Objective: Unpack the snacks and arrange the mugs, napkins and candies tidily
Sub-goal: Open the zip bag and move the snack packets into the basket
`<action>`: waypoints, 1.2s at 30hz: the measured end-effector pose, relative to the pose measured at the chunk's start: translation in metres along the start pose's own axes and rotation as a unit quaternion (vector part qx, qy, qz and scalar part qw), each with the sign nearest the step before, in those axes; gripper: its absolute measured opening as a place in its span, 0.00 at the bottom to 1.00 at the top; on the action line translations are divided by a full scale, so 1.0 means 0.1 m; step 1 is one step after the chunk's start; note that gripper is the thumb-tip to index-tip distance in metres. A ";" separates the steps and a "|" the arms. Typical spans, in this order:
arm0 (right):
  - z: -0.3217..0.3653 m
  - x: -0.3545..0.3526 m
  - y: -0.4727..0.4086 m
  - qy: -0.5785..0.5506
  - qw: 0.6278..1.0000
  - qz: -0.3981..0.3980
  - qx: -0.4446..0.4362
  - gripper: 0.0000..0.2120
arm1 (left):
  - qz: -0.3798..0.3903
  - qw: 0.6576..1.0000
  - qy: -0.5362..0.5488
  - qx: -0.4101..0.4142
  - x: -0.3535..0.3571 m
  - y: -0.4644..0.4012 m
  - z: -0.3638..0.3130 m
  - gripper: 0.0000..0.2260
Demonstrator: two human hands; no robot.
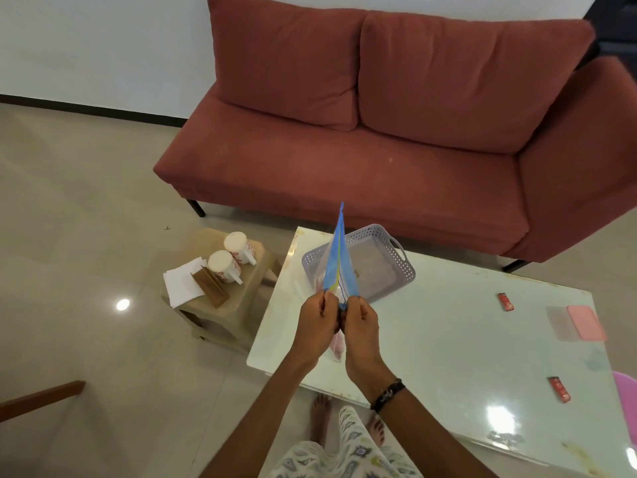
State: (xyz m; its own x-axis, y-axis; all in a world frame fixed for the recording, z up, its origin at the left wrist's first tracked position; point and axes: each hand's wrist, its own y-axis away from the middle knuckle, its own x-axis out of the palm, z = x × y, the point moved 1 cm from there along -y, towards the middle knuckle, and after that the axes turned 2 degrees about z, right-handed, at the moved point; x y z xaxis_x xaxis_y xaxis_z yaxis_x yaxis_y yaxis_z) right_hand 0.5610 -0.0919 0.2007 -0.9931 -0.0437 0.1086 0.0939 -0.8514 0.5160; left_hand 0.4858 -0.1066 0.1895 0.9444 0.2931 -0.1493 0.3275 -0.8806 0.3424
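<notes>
Left of your grip, two white ceramic mugs with red print (230,257) stand on a beige stool (241,305). Your left hand (319,326) and right hand (362,324) both pinch the blue-edged clear plastic zip bag (339,262) above the white glass table (448,357). Just behind it sits a grey perforated plastic basket (396,267); two small red wrapped candies (506,301) lie well right.

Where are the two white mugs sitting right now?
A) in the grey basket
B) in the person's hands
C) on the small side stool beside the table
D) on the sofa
C: both mugs stand upside down on the small stool, next to the white napkins.
</notes>
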 end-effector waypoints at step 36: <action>0.30 -0.17 -0.29 0.489 0.847 0.065 -0.198 0.05 | -0.008 0.907 -0.411 0.089 -0.11 0.08 -0.18 0.12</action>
State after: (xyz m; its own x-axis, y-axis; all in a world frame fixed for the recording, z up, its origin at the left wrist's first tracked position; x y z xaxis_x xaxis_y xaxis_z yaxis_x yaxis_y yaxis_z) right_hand 0.5769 -0.0510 0.2096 -0.5766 -0.3981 -0.7135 0.3682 -0.9062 0.2081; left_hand 0.4786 -0.1105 0.2106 0.5738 -0.0066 -0.8190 0.2612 -0.9463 0.1906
